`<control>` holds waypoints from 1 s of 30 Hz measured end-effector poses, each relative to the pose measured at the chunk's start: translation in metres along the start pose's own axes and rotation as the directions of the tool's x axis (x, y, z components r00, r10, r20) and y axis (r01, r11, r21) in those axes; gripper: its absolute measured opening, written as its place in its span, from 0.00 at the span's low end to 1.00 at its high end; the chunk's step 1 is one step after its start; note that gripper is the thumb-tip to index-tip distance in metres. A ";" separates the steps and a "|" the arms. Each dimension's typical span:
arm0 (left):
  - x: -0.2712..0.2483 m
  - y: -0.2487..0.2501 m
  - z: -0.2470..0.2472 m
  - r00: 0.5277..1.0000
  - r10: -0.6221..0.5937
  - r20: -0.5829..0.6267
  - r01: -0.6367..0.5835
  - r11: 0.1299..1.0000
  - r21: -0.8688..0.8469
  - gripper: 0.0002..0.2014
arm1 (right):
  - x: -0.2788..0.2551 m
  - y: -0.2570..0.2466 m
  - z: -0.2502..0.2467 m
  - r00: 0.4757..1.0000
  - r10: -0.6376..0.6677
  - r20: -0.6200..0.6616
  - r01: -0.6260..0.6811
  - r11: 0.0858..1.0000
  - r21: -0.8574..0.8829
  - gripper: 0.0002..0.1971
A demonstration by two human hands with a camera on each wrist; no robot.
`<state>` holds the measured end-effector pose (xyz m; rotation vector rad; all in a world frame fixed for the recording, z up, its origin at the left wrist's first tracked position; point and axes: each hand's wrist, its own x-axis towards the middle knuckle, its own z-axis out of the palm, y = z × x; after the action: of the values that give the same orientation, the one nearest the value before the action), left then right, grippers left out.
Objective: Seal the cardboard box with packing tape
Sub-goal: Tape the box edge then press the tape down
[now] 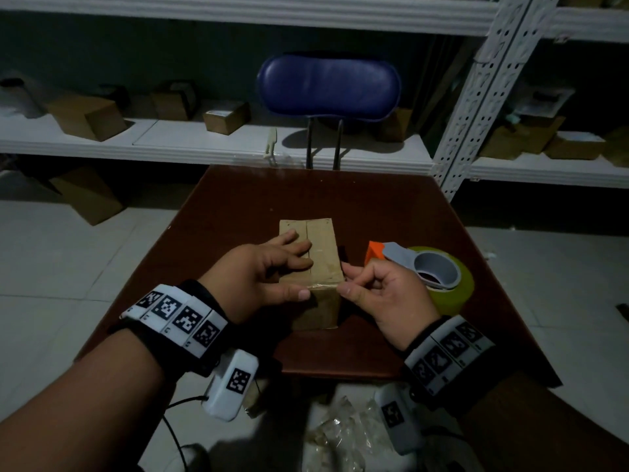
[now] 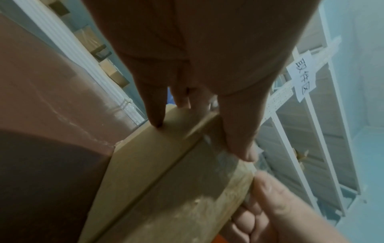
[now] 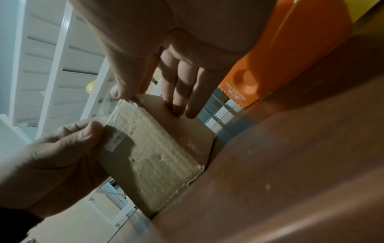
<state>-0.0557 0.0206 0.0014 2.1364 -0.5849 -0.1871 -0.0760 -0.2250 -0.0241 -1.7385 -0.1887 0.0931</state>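
A small cardboard box (image 1: 323,247) stands on the dark brown table (image 1: 238,206), flaps closed with a seam down the middle. My left hand (image 1: 292,279) lies on its top with straight fingers, and the thumb presses the near top edge. A strip of clear tape (image 1: 323,286) runs along that edge. My right hand (image 1: 345,279) pinches the strip's end at the box's near right corner. In the right wrist view the tape (image 3: 116,108) stretches from that thumb over the box (image 3: 155,156). The tape dispenser (image 1: 439,277), orange and grey with a yellowish roll, sits right of the box.
A blue chair (image 1: 328,86) stands behind the table. White metal shelves (image 1: 204,141) with several cardboard boxes fill the back. A pale plastic cutter (image 1: 270,144) lies on the shelf near the chair. Crumpled clear plastic (image 1: 340,434) lies on the floor below the table's near edge.
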 end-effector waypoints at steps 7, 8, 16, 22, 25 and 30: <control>-0.013 0.011 -0.007 0.997 -0.073 -0.022 0.067 0.978 -0.196 0.30 | -0.002 -0.003 -0.001 1.000 0.002 0.011 -0.002 1.000 -0.025 0.12; -0.016 0.010 -0.008 0.994 -0.088 -0.068 0.071 0.972 -0.222 0.35 | -0.002 -0.003 -0.002 1.000 -0.002 0.012 0.003 1.000 -0.027 0.11; -0.022 -0.009 0.017 0.960 -0.104 -0.261 0.118 0.992 0.040 0.55 | -0.005 -0.003 0.005 1.000 -0.027 0.002 0.027 0.991 -0.131 0.13; -0.020 -0.006 0.012 0.964 -0.094 -0.247 0.116 0.990 0.074 0.47 | -0.002 -0.003 0.004 0.999 -0.036 -0.002 0.034 0.960 -0.279 0.13; -0.020 -0.004 0.006 0.974 -0.085 -0.209 0.100 0.993 0.060 0.45 | -0.001 -0.003 0.002 0.999 -0.040 0.024 0.045 0.960 -0.276 0.14; -0.024 -0.014 -0.005 0.978 -0.120 -0.172 0.121 0.993 -0.008 0.50 | 0.001 -0.002 -0.001 0.998 -0.034 0.059 0.046 0.976 -0.214 0.13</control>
<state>-0.0707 0.0425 -0.0090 2.1655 -0.3553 -0.0665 -0.0746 -0.2249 -0.0218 -1.9482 -0.2831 0.0941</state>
